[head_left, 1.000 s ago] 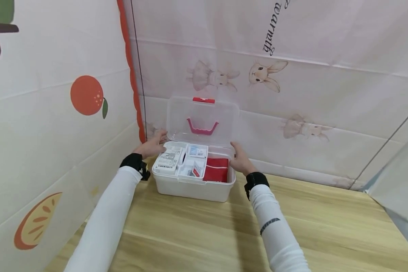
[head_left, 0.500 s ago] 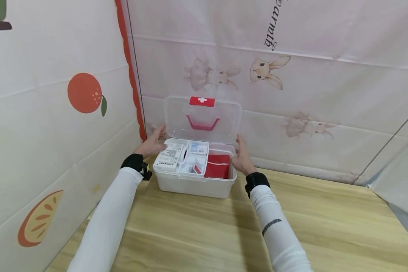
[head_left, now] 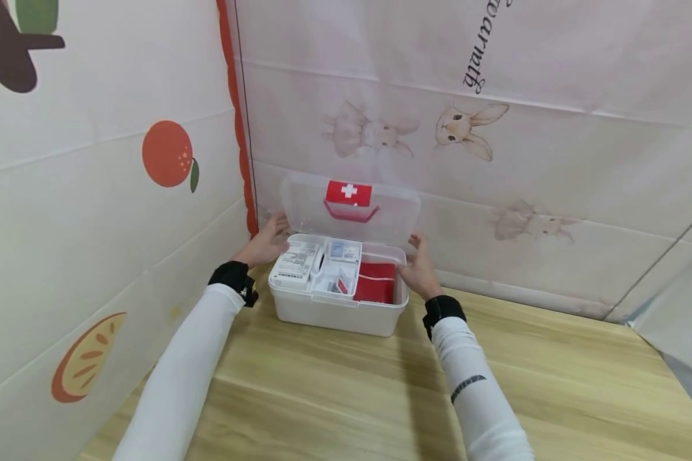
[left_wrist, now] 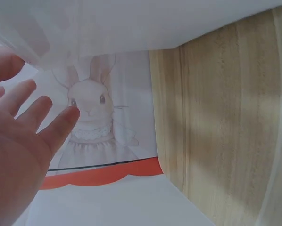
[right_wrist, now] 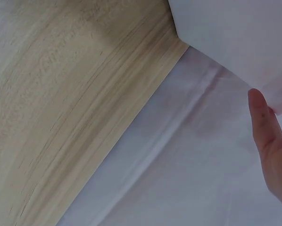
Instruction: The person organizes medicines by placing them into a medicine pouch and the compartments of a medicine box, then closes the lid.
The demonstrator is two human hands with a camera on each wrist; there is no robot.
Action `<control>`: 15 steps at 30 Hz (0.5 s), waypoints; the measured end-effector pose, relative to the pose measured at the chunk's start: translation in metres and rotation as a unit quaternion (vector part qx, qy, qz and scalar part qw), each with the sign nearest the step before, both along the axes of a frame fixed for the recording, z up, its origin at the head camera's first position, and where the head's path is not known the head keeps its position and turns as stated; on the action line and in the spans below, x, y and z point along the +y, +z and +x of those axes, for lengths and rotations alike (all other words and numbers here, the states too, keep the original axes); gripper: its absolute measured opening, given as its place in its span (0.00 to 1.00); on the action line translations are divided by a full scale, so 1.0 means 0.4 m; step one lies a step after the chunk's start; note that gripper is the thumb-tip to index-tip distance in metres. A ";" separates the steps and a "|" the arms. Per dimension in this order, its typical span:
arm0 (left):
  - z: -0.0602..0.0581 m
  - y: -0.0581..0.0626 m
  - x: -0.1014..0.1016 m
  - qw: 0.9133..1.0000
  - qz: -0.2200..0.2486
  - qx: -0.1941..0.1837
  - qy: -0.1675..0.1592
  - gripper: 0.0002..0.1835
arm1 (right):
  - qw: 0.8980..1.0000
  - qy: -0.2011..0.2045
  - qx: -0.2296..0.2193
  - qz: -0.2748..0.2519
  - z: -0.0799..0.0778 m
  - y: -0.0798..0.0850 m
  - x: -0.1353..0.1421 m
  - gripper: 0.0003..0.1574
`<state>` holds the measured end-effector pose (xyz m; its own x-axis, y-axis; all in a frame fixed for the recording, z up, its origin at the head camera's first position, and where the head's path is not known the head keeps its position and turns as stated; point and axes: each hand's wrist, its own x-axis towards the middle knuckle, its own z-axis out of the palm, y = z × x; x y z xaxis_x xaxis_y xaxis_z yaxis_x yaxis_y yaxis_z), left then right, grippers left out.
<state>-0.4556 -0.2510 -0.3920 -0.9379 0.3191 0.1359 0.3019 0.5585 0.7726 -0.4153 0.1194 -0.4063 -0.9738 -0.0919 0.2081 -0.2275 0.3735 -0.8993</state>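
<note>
A white first-aid box (head_left: 329, 314) stands on the wooden table in the head view, its clear lid (head_left: 300, 205) raised at the back. The lid bears a red latch (head_left: 348, 193) with a white cross and a pink handle (head_left: 352, 214). My left hand (head_left: 264, 243) is at the box's left side, thumb at the rim; in the left wrist view its other fingers extend apart from the box. At the right side is my right hand (head_left: 420, 272), thumb by the rim and fingers extended upward near the lid's corner. Neither hand curls round anything.
Inside the box lie a white printed carton (head_left: 296, 261), small packets (head_left: 341, 251) in a tray, and a red pouch (head_left: 376, 283). Close behind and left stand cloth-covered walls (head_left: 553, 160) with rabbit and fruit prints. The wooden table (head_left: 334, 397) extends forward and right.
The lid has tilted and appears shorter, and the latch now shows its cross face. The right hand's fingers have spread up toward the lid. The whole view has shifted slightly.
</note>
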 end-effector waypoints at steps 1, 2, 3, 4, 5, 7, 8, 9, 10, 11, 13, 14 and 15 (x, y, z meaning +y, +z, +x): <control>0.000 -0.004 -0.001 1.000 0.000 -0.001 0.002 0.38 | 1.000 0.003 -0.003 -0.003 0.003 0.000 0.003 0.48; 0.000 -0.006 -0.002 1.000 -0.001 -0.001 0.004 0.37 | 1.000 0.008 -0.006 -0.002 0.006 0.001 0.007 0.46; 0.000 -0.008 -0.004 1.000 -0.001 -0.004 0.004 0.37 | 1.000 0.012 -0.009 -0.002 0.007 0.001 0.011 0.45; 0.007 -0.008 -0.011 1.000 -0.001 -0.007 0.003 0.36 | 1.000 0.018 -0.012 -0.004 0.015 0.004 0.011 0.43; 0.013 -0.007 -0.018 1.000 -0.003 -0.011 0.002 0.36 | 1.000 0.024 -0.015 -0.004 0.023 0.006 0.012 0.41; 0.024 -0.005 -0.029 1.000 -0.006 -0.024 -0.003 0.35 | 0.999 0.031 -0.023 -0.014 0.038 0.009 0.015 0.39; 0.030 -0.004 -0.033 0.999 -0.009 -0.030 -0.007 0.35 | 0.999 0.034 -0.028 -0.020 0.046 0.009 0.017 0.38; 0.037 -0.004 -0.036 0.999 -0.014 -0.033 -0.010 0.35 | 0.998 0.036 -0.034 -0.031 0.055 0.009 0.019 0.38; 0.044 -0.004 -0.039 0.999 -0.017 -0.033 -0.012 0.35 | 0.997 0.039 -0.041 -0.045 0.065 0.008 0.019 0.37; 0.052 -0.006 -0.041 0.999 -0.017 -0.032 -0.013 0.35 | 0.996 0.042 -0.047 -0.058 0.073 0.004 0.018 0.36; 0.066 -0.011 -0.045 0.999 -0.018 -0.021 -0.017 0.33 | 0.993 0.052 -0.056 -0.085 0.091 -0.005 0.011 0.35; 0.073 -0.015 -0.047 1.000 -0.014 -0.014 -0.019 0.31 | 0.992 0.058 -0.058 -0.094 0.100 -0.011 0.007 0.34; 0.080 -0.020 -0.048 1.000 -0.009 -0.005 -0.024 0.29 | 0.991 0.063 -0.058 -0.101 0.109 -0.018 0.001 0.34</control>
<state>-0.4237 -0.2703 -0.4000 -0.9225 0.3668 0.1206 0.3217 0.5574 0.7654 -0.3718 0.1199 -0.4135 -0.9758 -0.1822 0.1212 -0.1507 0.1580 -0.9759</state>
